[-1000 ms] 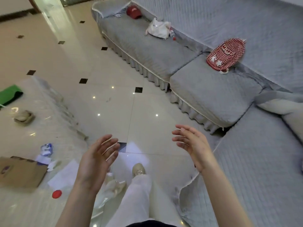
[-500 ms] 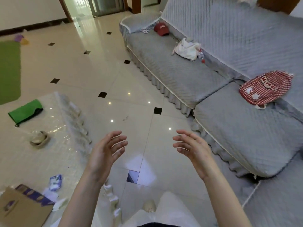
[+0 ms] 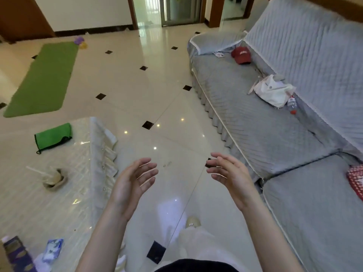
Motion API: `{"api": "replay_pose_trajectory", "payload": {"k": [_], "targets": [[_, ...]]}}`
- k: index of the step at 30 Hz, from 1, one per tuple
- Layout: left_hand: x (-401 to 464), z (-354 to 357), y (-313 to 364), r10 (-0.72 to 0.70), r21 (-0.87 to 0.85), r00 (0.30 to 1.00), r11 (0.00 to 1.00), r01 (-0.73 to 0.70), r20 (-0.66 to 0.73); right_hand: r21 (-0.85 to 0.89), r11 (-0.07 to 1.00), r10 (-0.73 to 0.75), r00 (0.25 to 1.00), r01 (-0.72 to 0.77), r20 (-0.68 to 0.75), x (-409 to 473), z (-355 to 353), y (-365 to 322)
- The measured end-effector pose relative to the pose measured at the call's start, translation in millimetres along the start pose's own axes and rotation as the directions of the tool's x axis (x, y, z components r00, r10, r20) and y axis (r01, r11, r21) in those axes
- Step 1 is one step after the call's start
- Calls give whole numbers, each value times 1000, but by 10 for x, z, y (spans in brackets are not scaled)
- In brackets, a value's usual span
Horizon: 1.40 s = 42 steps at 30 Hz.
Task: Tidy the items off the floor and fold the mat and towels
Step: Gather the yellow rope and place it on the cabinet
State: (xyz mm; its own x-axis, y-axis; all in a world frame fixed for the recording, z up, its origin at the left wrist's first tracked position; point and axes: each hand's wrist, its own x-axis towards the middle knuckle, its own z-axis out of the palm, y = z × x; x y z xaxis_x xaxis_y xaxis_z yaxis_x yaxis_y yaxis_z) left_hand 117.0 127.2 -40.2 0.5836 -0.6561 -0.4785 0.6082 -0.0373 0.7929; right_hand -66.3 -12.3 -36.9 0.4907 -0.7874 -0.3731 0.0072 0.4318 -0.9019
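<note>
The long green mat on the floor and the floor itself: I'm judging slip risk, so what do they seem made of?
The long green mat looks like matte foam or rubber: no glare, rounded corners. The cream tiled floor looks like polished glazed tile: it mirrors lights and the doorway.

Glossy cream tile floor with small black diamond insets, ceiling-light reflections near centre. Grey quilted sofa along right side, frilled skirt, white piping. Low table under shiny clear cover, near left. White wall far left, dark skirting. Glass door far centre, brown wooden frames.
</note>
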Motion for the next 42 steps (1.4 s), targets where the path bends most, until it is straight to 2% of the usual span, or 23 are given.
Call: {"api": "replay_pose_trajectory", "payload": {"k": [5,16,20,30,42], "targets": [[624,329,249,64,-43,995,997,-68,-73,-38,999,26,999,-24,39,878,3,-478],[1886,429,811,59,-100,967,991,-86,-247,-117,988,119,984,-103,135,2499,492,-912],[2619,373,1239,91,-125,962,984,-126,-258,-131,989,86,986,-67,143,3199,871,-1086],[4241,306,2623,179,-65,964,979,-195,-199,-129,992,27,989,-8,145,4784,1959,-1707],[5975,426,3374,144,-75,946,982,-173,-290,-187,981,106,964,-60,244,6776,2924,-2069]]}}
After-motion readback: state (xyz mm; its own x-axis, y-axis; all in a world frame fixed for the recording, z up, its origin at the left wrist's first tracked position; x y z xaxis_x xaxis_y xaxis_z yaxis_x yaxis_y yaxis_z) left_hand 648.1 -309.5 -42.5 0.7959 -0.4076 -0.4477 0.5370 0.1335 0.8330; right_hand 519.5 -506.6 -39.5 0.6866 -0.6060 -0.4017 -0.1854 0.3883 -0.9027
